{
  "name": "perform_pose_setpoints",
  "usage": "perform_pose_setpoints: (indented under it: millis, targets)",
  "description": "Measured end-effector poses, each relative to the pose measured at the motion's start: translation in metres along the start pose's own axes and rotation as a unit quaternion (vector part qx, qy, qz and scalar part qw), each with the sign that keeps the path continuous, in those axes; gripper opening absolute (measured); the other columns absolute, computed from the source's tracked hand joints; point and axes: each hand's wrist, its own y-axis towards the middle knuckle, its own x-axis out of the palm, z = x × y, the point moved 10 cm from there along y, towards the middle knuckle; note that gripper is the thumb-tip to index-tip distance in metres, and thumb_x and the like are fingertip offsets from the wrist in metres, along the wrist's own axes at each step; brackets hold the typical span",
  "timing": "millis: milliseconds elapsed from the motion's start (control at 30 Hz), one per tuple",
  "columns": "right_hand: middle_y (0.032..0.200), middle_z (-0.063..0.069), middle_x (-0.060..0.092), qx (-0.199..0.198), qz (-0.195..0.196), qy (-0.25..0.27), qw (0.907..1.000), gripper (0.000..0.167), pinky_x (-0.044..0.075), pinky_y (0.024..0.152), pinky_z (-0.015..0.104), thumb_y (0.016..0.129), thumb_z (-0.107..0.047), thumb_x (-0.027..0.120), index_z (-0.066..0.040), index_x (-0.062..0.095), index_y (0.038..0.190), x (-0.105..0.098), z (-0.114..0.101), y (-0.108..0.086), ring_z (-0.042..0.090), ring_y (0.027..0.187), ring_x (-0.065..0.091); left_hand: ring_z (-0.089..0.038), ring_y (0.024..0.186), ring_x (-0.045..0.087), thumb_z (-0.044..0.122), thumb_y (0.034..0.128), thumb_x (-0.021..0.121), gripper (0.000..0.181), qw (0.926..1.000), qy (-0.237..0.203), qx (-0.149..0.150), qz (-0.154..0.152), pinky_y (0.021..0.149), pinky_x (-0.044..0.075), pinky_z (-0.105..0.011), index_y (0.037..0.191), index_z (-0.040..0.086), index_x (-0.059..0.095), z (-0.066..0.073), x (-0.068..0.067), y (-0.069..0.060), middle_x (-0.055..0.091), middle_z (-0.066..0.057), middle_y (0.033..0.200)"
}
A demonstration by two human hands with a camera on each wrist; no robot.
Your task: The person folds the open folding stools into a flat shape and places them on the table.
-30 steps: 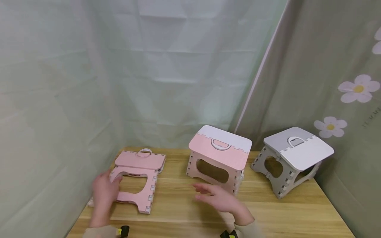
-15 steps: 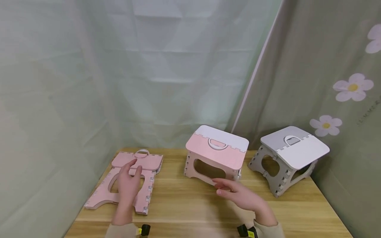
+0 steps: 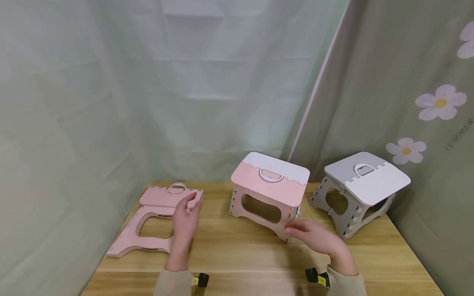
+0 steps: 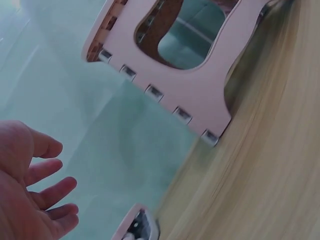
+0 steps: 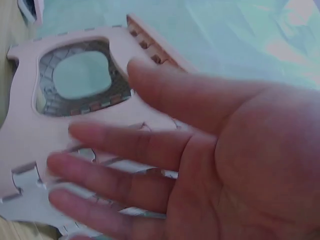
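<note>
- Hanging just in front of the near right leg (image 3: 290, 214) of the pink-and-white stool (image 3: 268, 185), the right hand (image 3: 314, 237) is held with fingers outstretched; nothing is gripped, and whether the leg is touched cannot be told.
- The left hand (image 3: 185, 222), well apart from the right, is poised over the right side of the folded pink stool (image 3: 161, 196), its fingers loosely spread and nothing held.
- Should the leg be bumped before a firm hold is taken, the upright stool could be skidded or twisted across the tabletop (image 3: 237, 255), since it is steadied by neither hand.
- Fingers could be pinched at the hinges (image 4: 155, 93) if the panels were folded carelessly, and the folded pink stool might be dragged if snagged by the left hand.
- The pink-and-white stool is stood beyond both hands and between them, its body nearer the right.
- Farther right, past the right hand, the grey-and-white stool (image 3: 377, 185) is stood unfolded.
- Behind everything, a pale curtain (image 3: 222, 115) is hung.
</note>
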Motion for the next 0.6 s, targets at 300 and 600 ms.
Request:
perform_pose_setpoints:
  millis: [300, 600]
  targets:
    - [0.096, 0.0, 0.071, 0.111, 0.076, -0.032, 0.9904, 0.025, 0.052, 0.078, 0.043, 0.106, -0.033, 0.068, -0.009, 0.074, 0.106, -0.018, 0.025, -0.002, 0.019, 0.089, 0.062, -0.037, 0.145, 0.048, 0.009, 0.1041, 0.068, 0.038, 0.9969, -0.046, -0.033, -0.054, 0.121, 0.034, -0.051, 0.141, -0.002, 0.065, -0.002, 0.04, -0.004, 0.064, -0.021, 0.142]
    - [0.118, 0.02, 0.073, 0.185, 0.121, -0.032, 0.9748, 0.062, 0.058, 0.082, 0.05, 0.1, -0.042, 0.074, 0.0, 0.058, 0.142, -0.026, 0.043, -0.001, 0.033, 0.104, 0.071, -0.043, 0.142, 0.05, 0.009, 0.1044, 0.068, 0.046, 0.9867, -0.072, -0.046, -0.139, 0.12, 0.034, -0.059, 0.147, -0.005, 0.056, -0.001, 0.085, -0.015, 0.059, -0.026, 0.147]
